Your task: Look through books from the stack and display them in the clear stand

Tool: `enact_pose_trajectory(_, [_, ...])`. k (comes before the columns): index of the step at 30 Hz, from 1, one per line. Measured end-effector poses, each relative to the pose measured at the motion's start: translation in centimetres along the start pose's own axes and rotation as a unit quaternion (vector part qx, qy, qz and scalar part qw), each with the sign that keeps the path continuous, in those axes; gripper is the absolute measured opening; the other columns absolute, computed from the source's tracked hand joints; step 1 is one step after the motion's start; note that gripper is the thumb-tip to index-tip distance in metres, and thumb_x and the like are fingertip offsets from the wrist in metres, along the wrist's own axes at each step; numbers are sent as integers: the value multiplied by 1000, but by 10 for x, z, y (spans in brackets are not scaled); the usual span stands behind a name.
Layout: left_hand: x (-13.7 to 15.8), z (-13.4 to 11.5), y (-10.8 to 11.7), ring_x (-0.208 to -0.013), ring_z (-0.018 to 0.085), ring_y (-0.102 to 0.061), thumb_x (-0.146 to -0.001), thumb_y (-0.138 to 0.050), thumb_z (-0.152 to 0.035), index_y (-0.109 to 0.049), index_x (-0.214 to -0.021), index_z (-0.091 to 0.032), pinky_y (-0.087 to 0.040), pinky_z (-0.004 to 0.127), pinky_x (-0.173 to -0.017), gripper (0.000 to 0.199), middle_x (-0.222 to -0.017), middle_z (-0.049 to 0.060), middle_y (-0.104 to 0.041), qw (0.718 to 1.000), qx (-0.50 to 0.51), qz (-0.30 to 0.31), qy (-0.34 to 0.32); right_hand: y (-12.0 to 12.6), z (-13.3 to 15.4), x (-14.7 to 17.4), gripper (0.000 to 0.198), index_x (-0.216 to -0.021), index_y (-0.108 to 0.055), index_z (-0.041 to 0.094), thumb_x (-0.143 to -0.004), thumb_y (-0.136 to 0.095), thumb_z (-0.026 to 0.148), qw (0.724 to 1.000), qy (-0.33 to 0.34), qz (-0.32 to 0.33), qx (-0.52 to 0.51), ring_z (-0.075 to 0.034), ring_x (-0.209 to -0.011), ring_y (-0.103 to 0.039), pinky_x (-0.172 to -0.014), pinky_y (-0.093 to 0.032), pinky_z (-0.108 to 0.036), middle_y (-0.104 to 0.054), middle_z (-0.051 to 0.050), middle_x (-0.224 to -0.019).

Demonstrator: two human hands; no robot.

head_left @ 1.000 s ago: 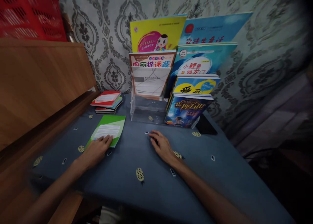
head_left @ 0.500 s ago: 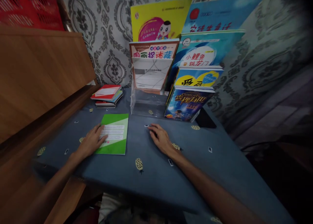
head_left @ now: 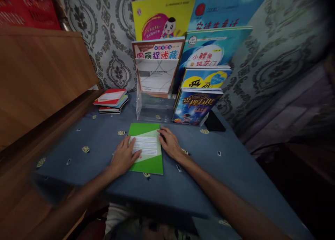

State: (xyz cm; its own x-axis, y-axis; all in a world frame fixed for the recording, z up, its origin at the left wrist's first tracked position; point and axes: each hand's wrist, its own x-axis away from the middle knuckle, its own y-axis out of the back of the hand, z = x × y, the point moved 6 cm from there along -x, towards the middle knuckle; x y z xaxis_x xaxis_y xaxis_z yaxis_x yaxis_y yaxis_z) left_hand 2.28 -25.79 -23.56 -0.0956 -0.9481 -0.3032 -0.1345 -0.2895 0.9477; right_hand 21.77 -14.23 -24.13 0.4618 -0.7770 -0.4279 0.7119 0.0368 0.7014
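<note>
A thin green book (head_left: 146, 165) with a pale diagonal band of printed text lies flat on the blue patterned tablecloth (head_left: 199, 184). My left hand (head_left: 124, 156) rests on its left part, fingers spread over the text. At the right edge of the book is my right hand (head_left: 169, 142), its fingers slightly bent and apart, the fingertips at the cover's edge. Whether any fingertip reaches under the book cannot be seen.
A clear display rack (head_left: 154, 109) stands at the back, holding several upright picture books, among them a blue one (head_left: 196, 105) at front right. A small stack of books with a red cover (head_left: 110, 96) sits at back left. Beside the rack lies a dark flat object (head_left: 215, 120).
The green book has slid right across the table under my left hand. My right hand, apart from it before, is now at its right edge. The view has shifted slightly.
</note>
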Motion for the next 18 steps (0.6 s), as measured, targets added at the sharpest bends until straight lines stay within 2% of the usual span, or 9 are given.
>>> enact_pose_trajectory(3, [-9,-26,1,-129,33,-48,-100,-39,-54,-49,-139,-15,-44,50,-104,56,-138,20,-52,999,9,1,-33,2,-14,0,37,-122,-67,12,-94,-47,25,999,-20,-14,25,-30,-126,-57,-108,-45,-48,-60,-19,-134])
enact_pose_trajectory(5, [-18,-32,4,-119,30,-53,-101,-37,-48,-53,-134,-17,-46,48,-100,48,-131,17,-57,999,13,11,-51,4,-20,1,36,-121,-68,14,-93,-47,24,998,-31,-14,44,-30,-128,-55,-108,-44,-49,-60,-18,-134])
enact_pose_trajectory(8, [-38,-23,6,-112,27,-56,-102,-37,-35,-59,-126,-17,-47,46,-98,37,-125,13,-61,998,12,21,-51,5,-22,3,36,-122,-67,15,-93,-47,23,996,-48,3,76,-32,-130,-52,-109,-42,-52,-58,-18,-137])
enact_pose_trajectory(10, [-53,-11,4,-118,29,-54,-100,-40,-30,-59,-125,-15,-46,46,-101,35,-128,14,-62,999,7,24,-40,5,-19,5,37,-124,-66,14,-94,-47,22,993,-58,15,100,-33,-130,-51,-108,-41,-53,-57,-19,-139])
enact_pose_trajectory(14, [-72,7,-3,-131,31,-49,-97,-43,-26,-58,-127,-11,-44,48,-104,37,-135,17,-60,999,12,17,-31,5,-13,5,37,-125,-65,15,-94,-46,22,990,-60,24,125,-34,-128,-52,-107,-41,-55,-56,-20,-140])
enact_pose_trajectory(18, [-76,12,-8,-130,30,-52,-96,-42,-27,-58,-128,-13,-44,49,-106,38,-135,17,-61,998,32,3,-52,4,-14,5,38,-125,-65,14,-95,-44,23,991,-46,25,126,-34,-128,-52,-108,-41,-56,-57,-20,-139])
